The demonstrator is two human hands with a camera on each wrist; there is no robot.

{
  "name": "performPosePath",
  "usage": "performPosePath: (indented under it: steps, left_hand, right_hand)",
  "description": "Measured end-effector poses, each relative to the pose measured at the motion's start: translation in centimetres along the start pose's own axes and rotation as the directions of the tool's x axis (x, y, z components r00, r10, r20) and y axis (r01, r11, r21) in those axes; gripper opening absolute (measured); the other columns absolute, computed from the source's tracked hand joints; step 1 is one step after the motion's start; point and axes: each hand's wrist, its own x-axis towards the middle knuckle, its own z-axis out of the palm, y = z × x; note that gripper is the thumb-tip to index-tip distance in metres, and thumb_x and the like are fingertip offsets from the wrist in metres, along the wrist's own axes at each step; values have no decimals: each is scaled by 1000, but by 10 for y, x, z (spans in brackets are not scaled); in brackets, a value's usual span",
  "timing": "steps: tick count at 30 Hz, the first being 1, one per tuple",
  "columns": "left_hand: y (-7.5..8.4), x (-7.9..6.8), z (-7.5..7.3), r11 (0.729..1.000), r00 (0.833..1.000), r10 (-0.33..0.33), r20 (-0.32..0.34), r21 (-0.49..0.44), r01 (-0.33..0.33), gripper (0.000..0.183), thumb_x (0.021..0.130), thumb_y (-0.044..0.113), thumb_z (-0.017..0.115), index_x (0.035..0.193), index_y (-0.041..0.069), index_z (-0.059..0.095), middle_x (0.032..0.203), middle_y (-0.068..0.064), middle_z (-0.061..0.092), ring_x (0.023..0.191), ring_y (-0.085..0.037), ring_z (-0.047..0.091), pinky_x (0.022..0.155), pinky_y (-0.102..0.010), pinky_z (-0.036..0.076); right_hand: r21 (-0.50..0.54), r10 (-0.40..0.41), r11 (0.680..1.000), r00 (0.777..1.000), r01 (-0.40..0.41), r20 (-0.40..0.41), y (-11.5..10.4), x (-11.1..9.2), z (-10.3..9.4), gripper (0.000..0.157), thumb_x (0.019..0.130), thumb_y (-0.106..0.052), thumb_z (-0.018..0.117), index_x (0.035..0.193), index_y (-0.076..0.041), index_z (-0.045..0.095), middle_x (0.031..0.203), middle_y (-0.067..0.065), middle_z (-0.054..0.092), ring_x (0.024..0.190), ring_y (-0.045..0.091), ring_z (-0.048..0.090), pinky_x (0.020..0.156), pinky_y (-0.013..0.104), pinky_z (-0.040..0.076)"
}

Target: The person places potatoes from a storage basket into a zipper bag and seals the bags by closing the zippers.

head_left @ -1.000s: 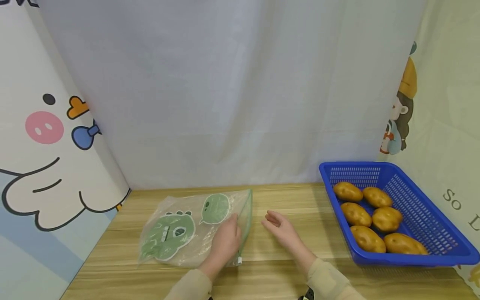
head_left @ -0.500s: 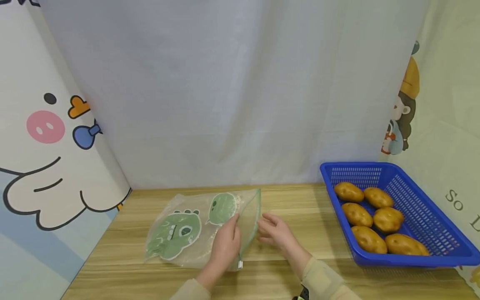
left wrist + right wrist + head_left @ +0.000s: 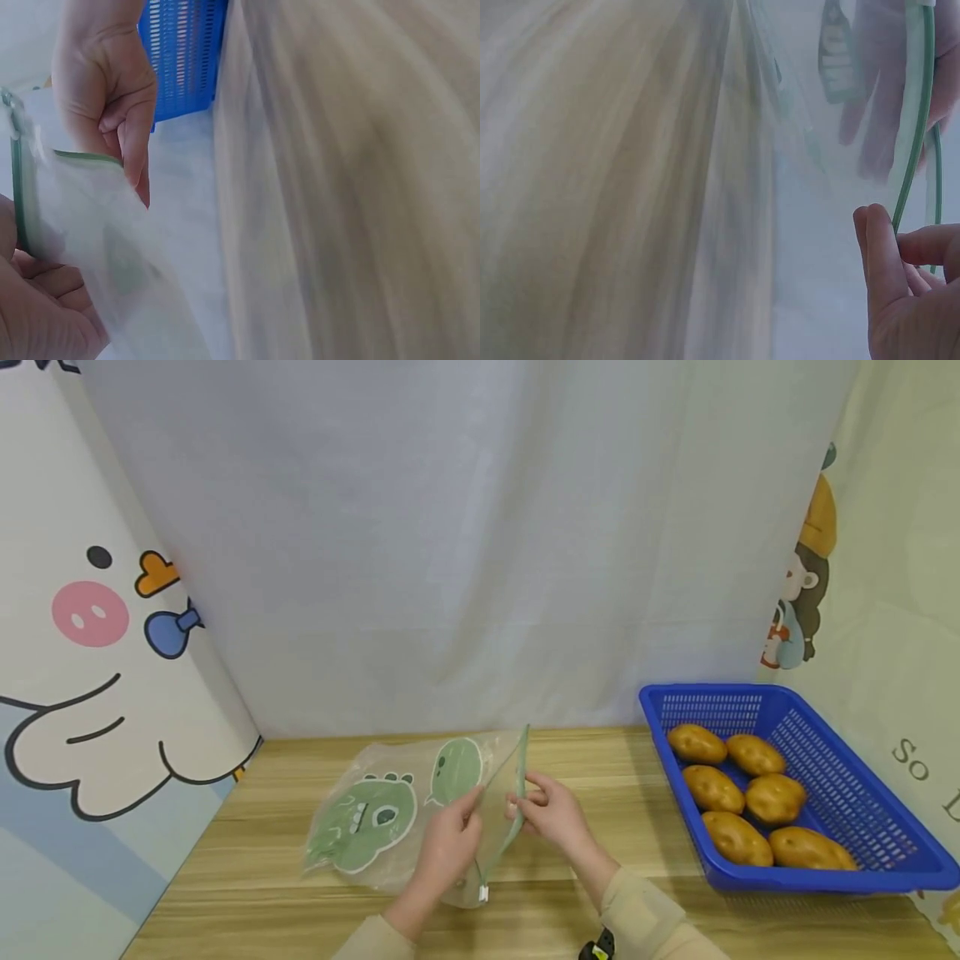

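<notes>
A clear zip bag (image 3: pixel 352 818) with green dinosaur prints lies toward the left of the wooden table, its green-edged mouth parted and facing right. My left hand (image 3: pixel 447 843) pinches the near layer of that mouth between thumb and fingers. On the opposite edge, my right hand (image 3: pixel 557 814) pinches the green strip, as the right wrist view also shows with the thumb and fingers (image 3: pixel 885 255) meeting on it. A white slider (image 3: pixel 483 892) sits at the mouth's lower corner. Through the film, the left hand's fingers show faintly in the right wrist view.
At the right stands a blue plastic basket (image 3: pixel 825 881) with several potatoes (image 3: pixel 775 799) in it. A pale curtain (image 3: pixel 480 543) hangs behind the table (image 3: pixel 247 893), and printed cloths flank both sides. A dark watch-like thing (image 3: pixel 597 947) shows by the right sleeve.
My right hand has moved left to the bag's mouth and taken hold of its green edge. The bag has shifted right with my left hand, and its mouth has parted wider.
</notes>
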Motion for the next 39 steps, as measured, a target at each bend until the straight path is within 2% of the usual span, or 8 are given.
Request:
performPosePath:
  steps: [1, 3, 5, 10, 16, 24, 31, 39]
  left_hand:
    - [2, 2, -2, 1000, 1000, -16, 8, -14, 16, 42, 89, -3, 50, 129, -7, 61, 73, -15, 64, 41, -4, 31, 38, -18, 32]
    - [5, 5, -5, 999, 999, -35, -10, -24, 35, 42, 88, -4, 50, 128, -7, 63, 90, -19, 71, 41, -3, 30, 37, -17, 30]
    - [8, 9, -8, 999, 998, -30, -62, -19, 29, 40, 87, -5, 51, 124, -6, 65, 105, -19, 72, 46, -6, 39, 40, -18, 35]
    - [9, 16, -20, 994, 985, -81, -153, -89, 68, 38, 87, -7, 51, 121, -5, 68, 103, -18, 73, 72, -22, 68, 53, -17, 47]
    - [5, 20, -32, 932, 967, -202, -154, -335, 140, 40, 89, -7, 47, 124, -5, 66, 107, -20, 71, 89, -33, 72, 60, -19, 56]
    - [-3, 22, -42, 898, 953, -241, -183, -414, 148, 36, 96, -1, 50, 127, 4, 67, 108, -16, 72, 97, -27, 71, 71, -22, 58]
    - [-3, 24, -44, 874, 936, -229, -267, -479, 77, 28, 94, -4, 57, 117, 1, 73, 100, -18, 73, 89, -16, 72, 70, -21, 59]
    - [0, 25, -41, 871, 937, -142, -318, -490, -34, 29, 90, -10, 56, 110, -1, 74, 93, -22, 73, 78, -10, 71, 66, -20, 59]
  right_hand:
    - [-16, -16, 1000, 1000, 16, -5, -2, 0, 0, 50, 95, 6, 57, 144, 8, 43, 111, 27, 68, 91, 36, 72, 74, 36, 62]
    - [-44, -45, 998, 999, 44, -19, -5, -1, -1, 49, 95, 7, 57, 142, 9, 45, 110, 27, 68, 90, 36, 72, 73, 36, 62]
    - [-69, -60, 996, 998, 58, -37, -7, 0, -3, 47, 94, 7, 58, 140, 9, 47, 110, 25, 69, 89, 34, 72, 73, 35, 62]
    - [-125, -48, 991, 995, 36, -91, -6, 3, -16, 44, 94, 6, 60, 138, 6, 53, 107, 21, 71, 89, 30, 72, 72, 32, 62]
    - [-96, -18, 995, 993, 7, -114, -8, 2, -32, 43, 95, 6, 59, 138, 7, 52, 108, 24, 69, 91, 33, 71, 74, 31, 61]
    - [-22, 13, 1000, 993, -16, -116, -8, 1, -48, 43, 97, 7, 55, 140, 9, 48, 111, 27, 67, 98, 34, 69, 75, 28, 61]
    - [14, 38, 999, 993, -37, -112, -8, -3, -60, 40, 98, 5, 55, 138, 6, 53, 113, 24, 67, 98, 23, 70, 79, 28, 60]
    - [-3, 28, 1000, 994, -28, -108, -13, -7, -71, 38, 99, 4, 54, 136, 6, 55, 115, 26, 66, 98, 21, 70, 81, 28, 59]
